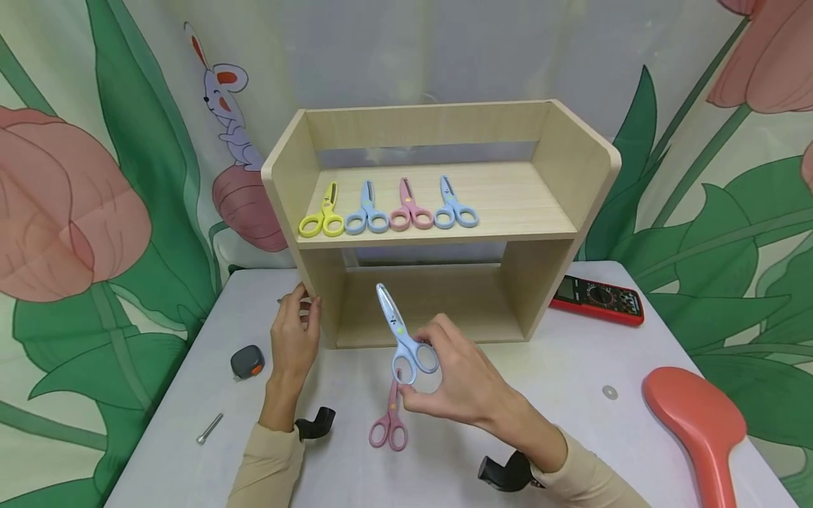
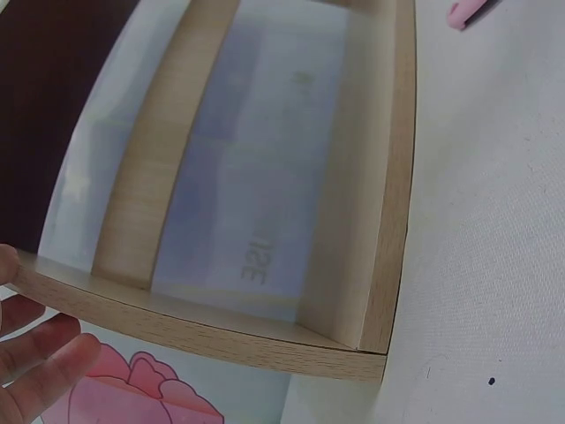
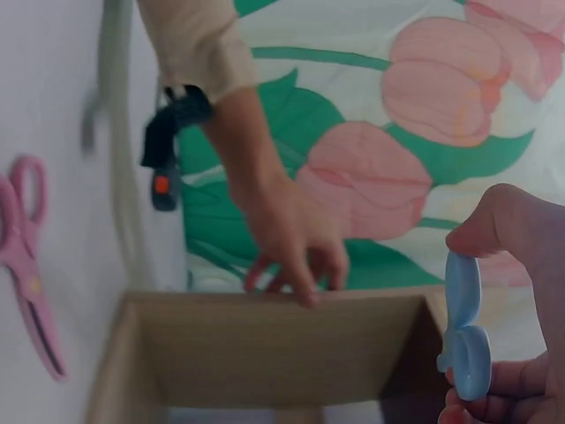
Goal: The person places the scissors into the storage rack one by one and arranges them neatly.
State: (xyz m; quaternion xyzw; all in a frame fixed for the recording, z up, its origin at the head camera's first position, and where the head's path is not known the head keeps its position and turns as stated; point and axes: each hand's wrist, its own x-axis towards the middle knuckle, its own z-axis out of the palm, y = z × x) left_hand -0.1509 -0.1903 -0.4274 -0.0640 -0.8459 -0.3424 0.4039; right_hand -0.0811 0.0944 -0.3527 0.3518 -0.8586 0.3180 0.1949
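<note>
Four pairs already lay in a row along the front edge of the wooden shelf's (image 1: 508, 204) upper board: yellow scissors (image 1: 324, 215), blue scissors (image 1: 367, 212), pink scissors (image 1: 408, 209) and a second blue pair (image 1: 454, 207), all with handles toward me. By my reckoning that much was done.

My right hand (image 1: 460, 384) pinched a light-blue pair of scissors (image 1: 401, 333) by its handle loops, blade tip up and tilted left, held in the air in front of the shelf's lower opening and above the counter (image 1: 559, 395). That pair had not yet reached the row.

My left hand (image 1: 294, 339) rested against the shelf's left front corner, fingers loosely bent on the side panel; I judged it was steadying the unit, not gripping anything.

One more pink pair (image 1: 389, 420) lay flat near the counter's front edge, just below my right hand, untouched. So two pairs seemed left to place.
</note>
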